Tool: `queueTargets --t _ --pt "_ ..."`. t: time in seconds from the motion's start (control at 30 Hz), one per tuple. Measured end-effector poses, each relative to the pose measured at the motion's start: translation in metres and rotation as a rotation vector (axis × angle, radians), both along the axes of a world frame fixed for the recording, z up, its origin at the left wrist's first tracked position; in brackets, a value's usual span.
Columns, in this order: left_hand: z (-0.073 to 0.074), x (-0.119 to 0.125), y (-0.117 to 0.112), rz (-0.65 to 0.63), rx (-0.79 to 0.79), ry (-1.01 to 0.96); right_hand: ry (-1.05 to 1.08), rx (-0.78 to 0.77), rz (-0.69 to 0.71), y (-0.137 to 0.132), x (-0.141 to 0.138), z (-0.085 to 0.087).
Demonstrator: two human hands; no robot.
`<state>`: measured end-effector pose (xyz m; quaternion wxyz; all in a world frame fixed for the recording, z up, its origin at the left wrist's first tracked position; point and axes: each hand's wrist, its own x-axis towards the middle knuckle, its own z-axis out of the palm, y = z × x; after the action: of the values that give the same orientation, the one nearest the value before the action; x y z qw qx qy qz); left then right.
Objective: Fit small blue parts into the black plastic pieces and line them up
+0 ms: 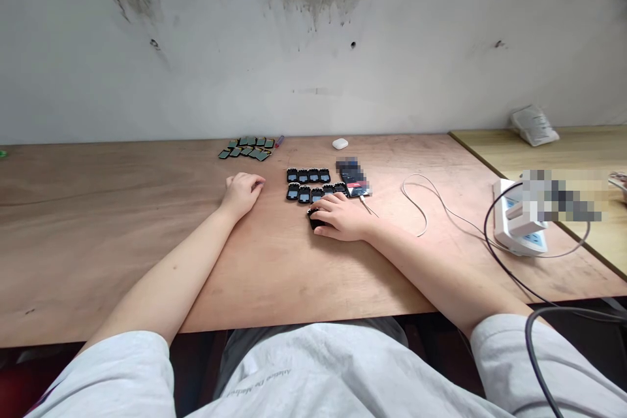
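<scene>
My left hand (241, 196) rests on the wooden table (147, 222), its fingers curled together. Whatever may be between them is too small to make out. My right hand (340, 217) has its fingers and thumb around a small black casing (316, 219), which the fingers partly cover. Just beyond that hand lie several small black casings with grey-blue windows (304, 194) in two rows. Farther back on the left is a group of small display boards (247, 151) with greenish-grey screens, and a thin screwdriver-like tool (279, 141) lies beside them.
A phone (353, 179) with a white cable (426, 209) lies right of the casings. Behind it sits a white earbud case (339, 143). A white power strip (504, 222) with plugs and a black cable stands at the right. A white packet (533, 125) rests against the wall.
</scene>
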<state>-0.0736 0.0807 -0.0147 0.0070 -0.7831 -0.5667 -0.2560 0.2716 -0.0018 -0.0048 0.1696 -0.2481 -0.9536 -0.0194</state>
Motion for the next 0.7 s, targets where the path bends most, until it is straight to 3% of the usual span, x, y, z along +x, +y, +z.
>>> queueTargets --t 0.47,0.6,0.7 --pt "-0.001 0.001 -0.001 -0.081 0.012 0.025 0.002 -0.013 -0.083 0.001 0.001 -0.004" --pt "0.001 0.007 -0.006 -0.155 -0.002 0.022 0.012 0.032 -0.100 0.000 0.000 -0.001" --pt "0.001 0.018 -0.013 -0.241 -0.039 -0.008 0.038 0.072 -0.194 0.000 -0.001 0.001"
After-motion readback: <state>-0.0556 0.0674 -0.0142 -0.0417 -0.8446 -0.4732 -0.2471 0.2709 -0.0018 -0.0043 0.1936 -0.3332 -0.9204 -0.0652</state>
